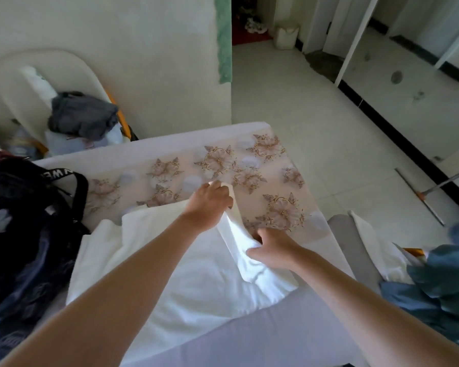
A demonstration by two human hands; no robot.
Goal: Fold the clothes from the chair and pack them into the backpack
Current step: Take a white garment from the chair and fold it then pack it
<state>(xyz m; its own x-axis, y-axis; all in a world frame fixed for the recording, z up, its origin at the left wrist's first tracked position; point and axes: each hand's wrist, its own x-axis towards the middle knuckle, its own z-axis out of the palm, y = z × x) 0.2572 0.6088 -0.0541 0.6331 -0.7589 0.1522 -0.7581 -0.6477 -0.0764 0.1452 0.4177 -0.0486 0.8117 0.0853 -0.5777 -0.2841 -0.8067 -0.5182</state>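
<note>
Two bare hands gripped a white garment (186, 274) spread on a floral-topped worktop (270, 181).

Both forearms reached forward from the bottom edge. The right hand (272, 251) was closed on a bunched fold of the white cloth near its right edge, knuckles up. Just beyond it the left hand (210, 201) was clamped on the same strip of fabric, lifting it off the surface, wrist bent downward. The garment lay flat beneath the arms, its far edge on the flower pattern. A dark backpack (24, 234) sat open at the left, touching the cloth. Blue clothing (440, 282) was heaped at the right. Farther back on the left, a grey garment (84, 115) lay piled on a white chair (16, 83).
</note>
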